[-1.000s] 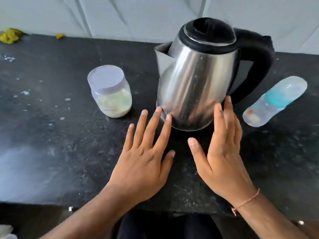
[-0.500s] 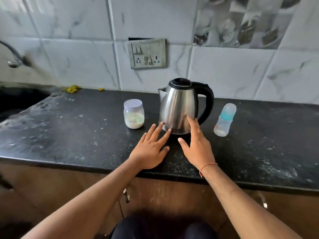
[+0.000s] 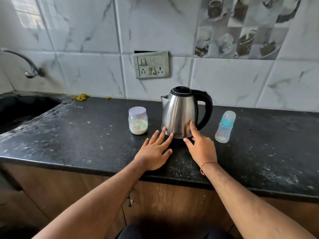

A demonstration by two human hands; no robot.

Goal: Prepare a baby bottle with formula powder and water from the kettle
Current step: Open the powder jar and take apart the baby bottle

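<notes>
Head view, only cam: person is standing at a dark speckled countertop (image 3: 86, 144), both arms reaching forward.

Steel kettle (image 3: 180, 114) is sitting upright mid-counter, black lid on, black handle pointing right, spout pointing left. Left hand (image 3: 154, 152) is lying palm-down on the counter in front of it, fingers straight and spread, fingertips (image 3: 164, 129) touching the lower left of the kettle body. Right hand (image 3: 201, 147) is also flat and relaxed, thumb out to the left, index fingertip resting against the kettle's lower right side. Neither hand is gripping anything. An orange thread is sitting on the right wrist.

Formula jar (image 3: 138, 120) is standing upright just left of the kettle, apart from it, lid on, white powder filling roughly the lower half. Baby bottle (image 3: 225, 126) is standing upright right of the kettle, beyond the handle, clear cap on, blue part under the cap; can't tell if anything is inside.

Background: marble-look tiled wall, switch and socket plate (image 3: 151, 65) hanging above the kettle. Tap (image 3: 25, 63) is sticking out of the wall far left above a dark sink (image 3: 20, 107). Yellow scraps (image 3: 81, 97) are lying at the counter's back edge near the sink.
</notes>
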